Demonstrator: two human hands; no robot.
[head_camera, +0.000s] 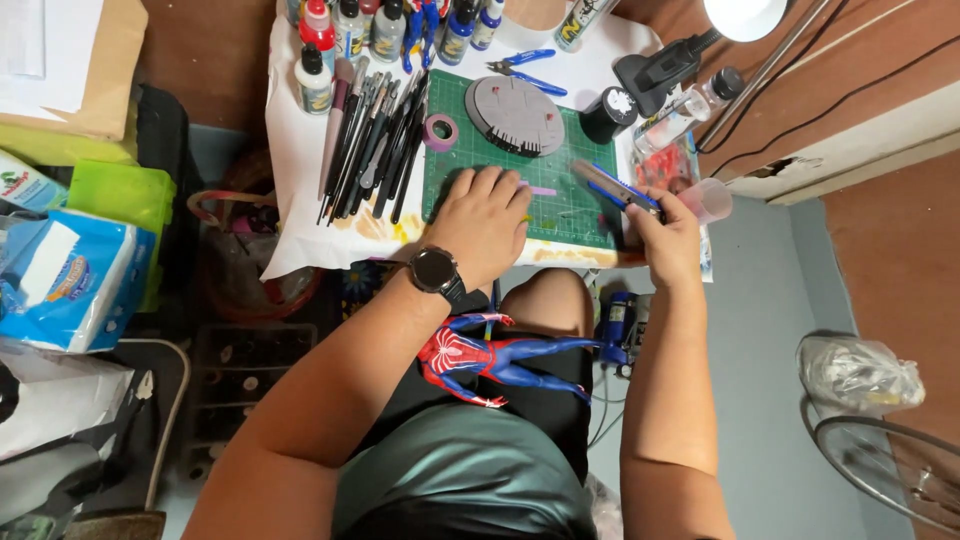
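Note:
My left hand (483, 222), with a black watch on its wrist, presses flat on the green cutting mat (455, 120), over a small purple strip (541, 190) that sticks out beside the fingers. My right hand (668, 235) grips a grey and blue utility knife (612, 186), its blade end pointing left toward the strip, just above the mat's right part. A red and blue action figure (490, 358) lies across my lap, below the table edge.
A round grey base (514, 114), a purple tape roll (440, 131) and a row of brushes (372, 145) lie on or beside the mat. Paint bottles (388, 25), blue pliers (525, 68), a lamp (745, 15) and a plastic cup (708, 199) crowd the small table. Tissue packs (65, 275) sit left.

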